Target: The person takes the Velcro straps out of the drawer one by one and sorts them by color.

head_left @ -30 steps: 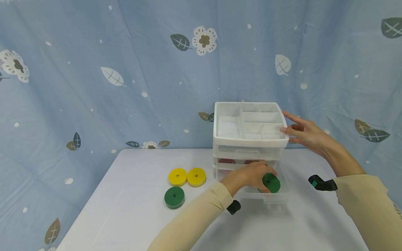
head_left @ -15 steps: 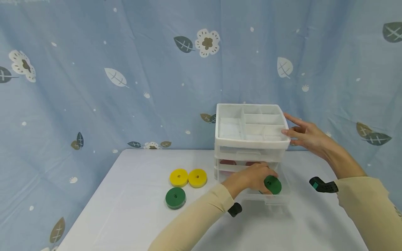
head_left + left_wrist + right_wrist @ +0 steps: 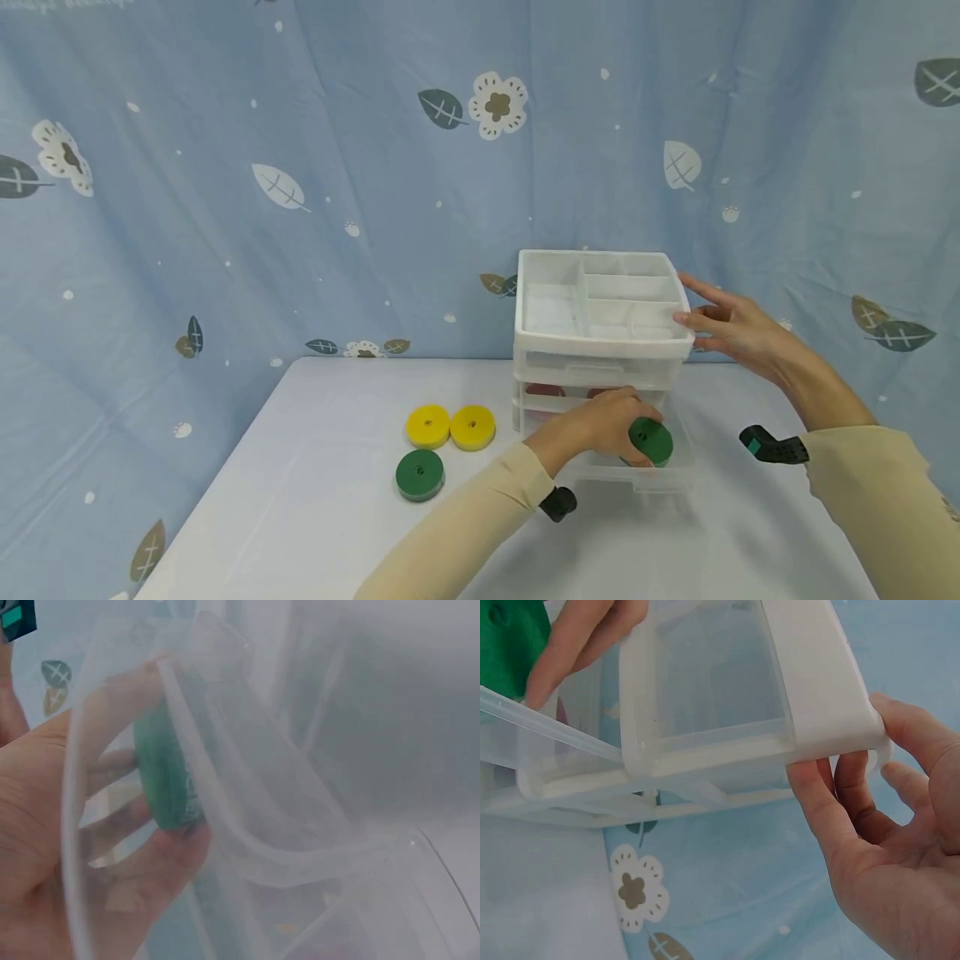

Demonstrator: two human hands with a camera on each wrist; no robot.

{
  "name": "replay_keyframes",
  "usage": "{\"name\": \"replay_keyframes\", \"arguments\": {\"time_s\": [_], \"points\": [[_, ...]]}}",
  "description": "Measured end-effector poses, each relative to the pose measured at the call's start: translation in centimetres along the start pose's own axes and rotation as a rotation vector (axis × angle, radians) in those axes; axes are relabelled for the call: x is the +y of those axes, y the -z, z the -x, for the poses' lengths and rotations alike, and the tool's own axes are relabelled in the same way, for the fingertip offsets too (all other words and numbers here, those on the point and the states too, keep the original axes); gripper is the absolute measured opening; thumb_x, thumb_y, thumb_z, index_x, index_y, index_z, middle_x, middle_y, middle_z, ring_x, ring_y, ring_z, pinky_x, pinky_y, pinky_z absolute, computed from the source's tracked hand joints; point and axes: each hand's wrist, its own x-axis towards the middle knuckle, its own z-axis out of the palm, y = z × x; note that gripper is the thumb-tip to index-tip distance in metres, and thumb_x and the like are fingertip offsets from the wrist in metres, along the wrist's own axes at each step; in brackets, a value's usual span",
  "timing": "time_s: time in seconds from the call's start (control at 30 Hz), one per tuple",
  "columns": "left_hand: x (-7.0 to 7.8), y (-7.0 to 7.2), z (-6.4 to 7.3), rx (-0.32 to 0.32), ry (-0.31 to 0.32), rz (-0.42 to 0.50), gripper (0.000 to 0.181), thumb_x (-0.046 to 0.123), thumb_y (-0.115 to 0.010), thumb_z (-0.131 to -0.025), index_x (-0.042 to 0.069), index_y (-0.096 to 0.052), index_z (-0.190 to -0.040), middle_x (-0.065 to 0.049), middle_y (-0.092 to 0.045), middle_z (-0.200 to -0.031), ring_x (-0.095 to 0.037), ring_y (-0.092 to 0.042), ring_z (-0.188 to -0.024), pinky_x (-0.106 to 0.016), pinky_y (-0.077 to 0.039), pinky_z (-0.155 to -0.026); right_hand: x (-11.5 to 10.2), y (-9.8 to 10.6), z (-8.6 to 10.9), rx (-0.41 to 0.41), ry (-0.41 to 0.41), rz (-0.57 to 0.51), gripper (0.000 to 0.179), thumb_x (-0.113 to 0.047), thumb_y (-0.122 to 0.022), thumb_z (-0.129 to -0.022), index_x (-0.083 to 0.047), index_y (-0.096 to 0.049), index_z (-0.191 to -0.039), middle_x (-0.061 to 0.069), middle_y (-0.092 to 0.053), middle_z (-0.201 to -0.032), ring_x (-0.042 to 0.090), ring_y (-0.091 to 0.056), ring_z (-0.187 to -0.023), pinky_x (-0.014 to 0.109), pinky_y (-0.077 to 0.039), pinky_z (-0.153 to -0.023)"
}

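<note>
My left hand (image 3: 603, 421) reaches into the pulled-out clear bottom drawer (image 3: 663, 482) and grips a green roll of tape (image 3: 651, 442) by its edge. In the left wrist view the roll (image 3: 161, 769) shows through the drawer wall, tilted on its side between fingers and thumb. The white drawer unit (image 3: 603, 343) stands at the back of the table. At its upper right side, my right hand (image 3: 738, 325) holds the rim, with thumb and fingertips on the frame (image 3: 829, 682).
On the table to the left lie two yellow rolls (image 3: 428, 427), side by side, and another green roll (image 3: 420, 475) in front of them. Red items (image 3: 543, 390) show inside the drawer above the open one. A patterned blue curtain (image 3: 360, 167) hangs behind the table.
The whole head view has shifted slightly. Both hands, the held green roll and the drawer unit keep nearly the same places relative to one another.
</note>
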Motion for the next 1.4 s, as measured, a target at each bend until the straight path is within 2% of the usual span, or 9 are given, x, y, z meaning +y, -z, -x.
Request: {"name": "replay_keyframes", "arguments": {"time_s": [0.23,0.5,0.63,0.83,0.97,1.03,1.2,1.33,1.4], "points": [[0.2,1.3,1.1,0.031,-0.013,0.054,0.069,0.052,-0.079,-0.078,0.028,-0.057,-0.139,0.005,-0.057,-0.123,-0.002,-0.051,-0.101,-0.007,-0.041,-0.076,-0.2,-0.1,0.1,0.014,-0.003,0.017,0.080,-0.033,-0.060,-0.098,-0.035,-0.007,-0.158,0.001,-0.058,-0.113,0.004,-0.063,-0.100,0.024,-0.059,-0.087],[-0.6,3.6,3.8,0.064,-0.039,0.114,0.071,0.050,-0.079,-0.078,0.026,-0.055,-0.140,0.004,-0.054,-0.128,-0.005,-0.050,-0.106,-0.008,-0.044,-0.081,0.0,-0.1,0.3,0.008,-0.014,0.021,0.080,-0.033,-0.059,-0.099,-0.034,-0.005,-0.158,0.003,-0.057,-0.116,0.004,-0.062,-0.101,0.025,-0.058,-0.089],[-1.4,4.8,6.0,0.087,-0.036,0.148,0.071,0.049,-0.080,-0.078,0.027,-0.054,-0.140,0.004,-0.052,-0.130,-0.005,-0.051,-0.106,-0.010,-0.047,-0.081,0.1,-0.2,0.3,0.018,-0.015,0.040,0.080,-0.036,-0.059,-0.098,-0.034,-0.005,-0.158,0.006,-0.056,-0.118,0.005,-0.062,-0.101,0.030,-0.058,-0.092],[-3.3,6.0,9.9,0.148,-0.018,0.196,0.071,0.047,-0.080,-0.078,0.027,-0.054,-0.140,0.004,-0.051,-0.131,-0.009,-0.052,-0.108,-0.013,-0.050,-0.082,0.2,-0.4,0.4,0.032,-0.018,0.071,0.081,-0.038,-0.059,-0.098,-0.034,-0.006,-0.158,0.009,-0.055,-0.120,0.005,-0.062,-0.101,0.046,-0.052,-0.100],[-4.6,6.7,13.1,0.191,0.012,0.187,0.070,0.046,-0.080,-0.079,0.027,-0.053,-0.141,0.002,-0.051,-0.132,-0.012,-0.053,-0.110,-0.021,-0.052,-0.086,0.1,-0.3,0.4,0.023,-0.023,0.069,0.080,-0.039,-0.059,-0.098,-0.037,-0.005,-0.157,0.008,-0.055,-0.120,0.003,-0.062,-0.102,0.045,-0.051,-0.101],[-5.2,7.0,14.7,0.212,0.038,0.192,0.070,0.045,-0.080,-0.079,0.027,-0.053,-0.141,0.001,-0.051,-0.132,-0.014,-0.053,-0.112,-0.025,-0.054,-0.088,0.0,-0.1,0.4,0.023,-0.025,0.070,0.080,-0.040,-0.059,-0.097,-0.039,-0.005,-0.157,0.009,-0.053,-0.123,0.002,-0.061,-0.102,0.040,-0.054,-0.099],[-7.0,6.5,18.0,0.252,0.108,0.209,0.070,0.044,-0.082,-0.077,0.027,-0.054,-0.140,0.003,-0.051,-0.130,-0.014,-0.051,-0.114,-0.031,-0.054,-0.088,-0.5,-0.2,0.4,0.036,-0.030,0.070,0.081,-0.040,-0.059,-0.097,-0.040,-0.005,-0.156,0.013,-0.050,-0.128,0.004,-0.061,-0.102,0.035,-0.056,-0.096],[-8.8,4.6,19.8,0.246,0.164,0.207,0.070,0.044,-0.082,-0.078,0.026,-0.054,-0.140,0.003,-0.052,-0.129,-0.015,-0.050,-0.116,-0.035,-0.053,-0.091,-0.6,-0.4,0.3,0.037,-0.035,0.050,0.081,-0.039,-0.061,-0.097,-0.039,-0.006,-0.157,0.008,-0.054,-0.123,0.005,-0.062,-0.103,0.043,-0.052,-0.102],[-9.6,3.4,20.3,0.234,0.187,0.203,0.070,0.043,-0.082,-0.078,0.025,-0.055,-0.139,0.002,-0.052,-0.129,-0.017,-0.051,-0.117,-0.039,-0.052,-0.092,-0.6,-0.5,0.4,0.034,-0.034,0.042,0.081,-0.039,-0.061,-0.096,-0.040,-0.006,-0.157,0.004,-0.056,-0.119,0.004,-0.062,-0.103,0.043,-0.051,-0.102]]}}
